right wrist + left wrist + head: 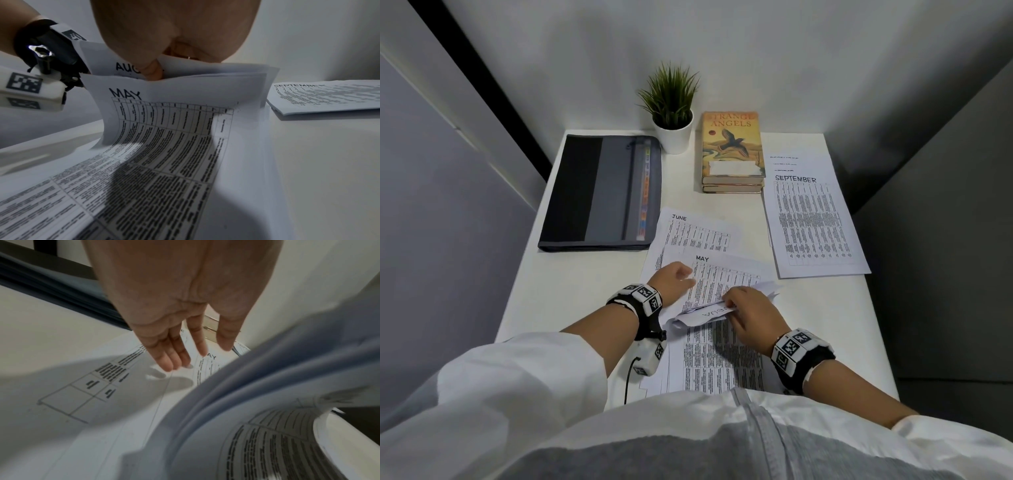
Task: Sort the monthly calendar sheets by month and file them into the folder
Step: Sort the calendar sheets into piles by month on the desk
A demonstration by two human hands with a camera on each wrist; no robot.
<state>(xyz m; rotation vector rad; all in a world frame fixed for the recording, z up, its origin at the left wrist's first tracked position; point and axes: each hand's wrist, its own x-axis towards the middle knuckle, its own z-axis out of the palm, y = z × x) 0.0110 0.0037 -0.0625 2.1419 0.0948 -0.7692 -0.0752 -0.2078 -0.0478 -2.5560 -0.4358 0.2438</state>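
Lying shut near the table's (pixel 585 281) far-left corner, the folder (pixel 599 192) shows coloured tabs through its clear pocket. A plant (pixel 671 109) and stacked books (pixel 732 150) stand along the far edge; a SEPTEMBER pile (pixel 815 219) lies by the right edge. A JUNE sheet (pixel 698 233) lies mid-table, partly under a MAY sheet (pixel 726 274). Grey partition walls enclose the white table. Near the front edge, the right hand (pixel 750 318) pinches the lifted top edges of a bent sheaf (pixel 185 78), thumb on an AUGUST sheet (pixel 123 68). The left hand (pixel 180 308) hovers over the flat sheets beside it, fingers (pixel 164 360) straight, holding nothing.
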